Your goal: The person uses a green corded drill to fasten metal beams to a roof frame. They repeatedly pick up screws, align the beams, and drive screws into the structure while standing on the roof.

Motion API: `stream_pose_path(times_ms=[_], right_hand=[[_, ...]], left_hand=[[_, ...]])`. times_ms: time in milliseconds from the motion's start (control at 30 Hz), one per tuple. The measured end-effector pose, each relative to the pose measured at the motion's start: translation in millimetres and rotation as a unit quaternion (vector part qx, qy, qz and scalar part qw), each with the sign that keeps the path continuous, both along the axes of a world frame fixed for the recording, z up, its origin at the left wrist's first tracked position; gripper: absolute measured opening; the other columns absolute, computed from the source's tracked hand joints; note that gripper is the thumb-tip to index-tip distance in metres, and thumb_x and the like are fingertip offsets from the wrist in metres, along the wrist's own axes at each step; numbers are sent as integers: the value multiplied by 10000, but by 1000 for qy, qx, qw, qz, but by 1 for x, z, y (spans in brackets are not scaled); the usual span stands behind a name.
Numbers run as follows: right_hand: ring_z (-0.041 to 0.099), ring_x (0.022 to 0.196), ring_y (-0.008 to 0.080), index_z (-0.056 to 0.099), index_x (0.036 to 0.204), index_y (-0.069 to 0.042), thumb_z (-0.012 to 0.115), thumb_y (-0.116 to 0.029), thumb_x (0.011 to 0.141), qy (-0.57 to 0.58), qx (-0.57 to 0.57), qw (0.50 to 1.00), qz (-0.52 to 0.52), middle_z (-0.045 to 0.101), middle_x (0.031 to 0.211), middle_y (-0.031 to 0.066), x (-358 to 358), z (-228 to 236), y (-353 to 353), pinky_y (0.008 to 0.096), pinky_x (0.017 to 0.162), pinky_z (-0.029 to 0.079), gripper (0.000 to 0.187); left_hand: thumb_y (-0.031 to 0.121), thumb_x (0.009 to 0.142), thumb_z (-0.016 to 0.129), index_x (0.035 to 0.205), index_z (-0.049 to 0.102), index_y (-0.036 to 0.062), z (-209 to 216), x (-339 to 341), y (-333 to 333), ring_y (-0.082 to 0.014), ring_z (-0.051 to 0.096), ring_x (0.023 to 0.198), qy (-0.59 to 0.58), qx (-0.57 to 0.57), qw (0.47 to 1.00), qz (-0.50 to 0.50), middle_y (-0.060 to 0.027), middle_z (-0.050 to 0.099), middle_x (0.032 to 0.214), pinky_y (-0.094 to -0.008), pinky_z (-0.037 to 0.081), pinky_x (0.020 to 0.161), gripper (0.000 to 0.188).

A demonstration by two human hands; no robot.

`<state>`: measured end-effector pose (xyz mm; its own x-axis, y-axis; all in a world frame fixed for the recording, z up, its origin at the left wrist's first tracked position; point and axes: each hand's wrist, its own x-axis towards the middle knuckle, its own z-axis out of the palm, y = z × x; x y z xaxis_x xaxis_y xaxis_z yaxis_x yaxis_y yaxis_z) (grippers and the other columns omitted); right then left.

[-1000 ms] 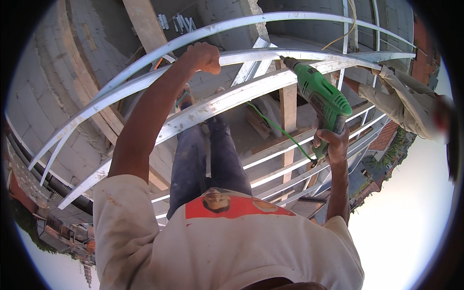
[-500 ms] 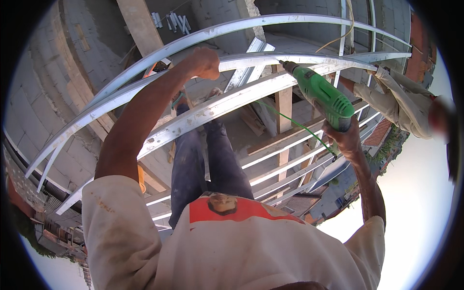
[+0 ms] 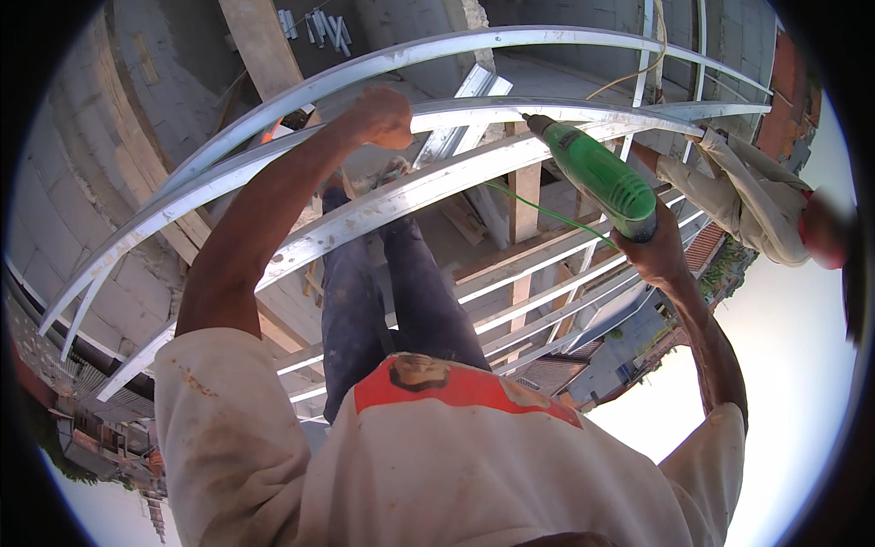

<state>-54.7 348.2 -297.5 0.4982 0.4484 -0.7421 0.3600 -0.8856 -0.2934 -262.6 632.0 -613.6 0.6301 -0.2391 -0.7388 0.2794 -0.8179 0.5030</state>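
My right hand (image 3: 654, 248) is wrapped round the rear grip of a green power drill (image 3: 597, 178). The drill slants up and left, its dark chuck and bit close to the face of a curved silver metal channel (image 3: 492, 113); I cannot tell whether the tip touches. My left hand (image 3: 385, 117) is closed at the same channel, left of the bit, and its fingertips are hidden. Below runs a second, wider metal beam (image 3: 401, 196), crossing in front of my legs. A green cord (image 3: 547, 211) trails below the drill.
At right, another person (image 3: 761, 187) in pale clothing is beside the channel's end. A further curved rail (image 3: 437, 46) arches beyond. Wooden planks (image 3: 260, 46), a short silver piece (image 3: 463, 114) and several small metal offcuts (image 3: 328, 29) lie below. Rooftops show far down at the edges.
The drill has rolled and tilted slightly in my right hand, its lower handle now hidden. The view has shifted a little. My left hand stays at the channel.
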Motion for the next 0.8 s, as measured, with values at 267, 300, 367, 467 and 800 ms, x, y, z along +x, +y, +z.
stream_pose_path(times_ms=[267,300,367,467,800], right_hand=[[742,1146,289,572,1461,7,816,-23,798,-6,21,997,74,753,1225,208,3,0,17,392,1002,563,707],[747,1171,314,565,1484,2,813,-32,798,0,7,997,72,755,1240,225,6,0,21,398,1018,562,730],[749,1150,310,575,1468,3,812,-39,800,11,1,997,78,757,1227,220,14,1,26,399,1008,563,710],[749,1114,318,603,1425,-6,824,-54,792,-6,26,997,72,759,1188,210,6,2,24,407,992,566,672],[733,1176,338,599,1449,-30,831,-36,780,-10,6,996,93,745,1246,210,9,4,25,411,1014,560,708]], left_hand=[[201,821,627,1084,835,16,-8,1,-3,-405,718,1186,12,30,999,-5,-280,764,1169,-513,550,1036,383],[195,807,616,1038,832,-2,-5,0,-2,-415,729,1147,-9,17,1000,5,-295,763,1127,-516,559,1004,372],[181,778,593,945,826,-39,2,-5,0,-433,750,1070,-52,-9,998,23,-326,761,1042,-520,579,940,361],[178,773,594,932,823,-45,-1,-7,0,-444,759,1028,-55,-9,998,31,-331,757,1006,-529,582,930,357],[193,800,618,1078,841,21,0,-1,-2,-420,730,1163,-15,9,1000,13,-265,779,1114,-494,566,1019,396]])
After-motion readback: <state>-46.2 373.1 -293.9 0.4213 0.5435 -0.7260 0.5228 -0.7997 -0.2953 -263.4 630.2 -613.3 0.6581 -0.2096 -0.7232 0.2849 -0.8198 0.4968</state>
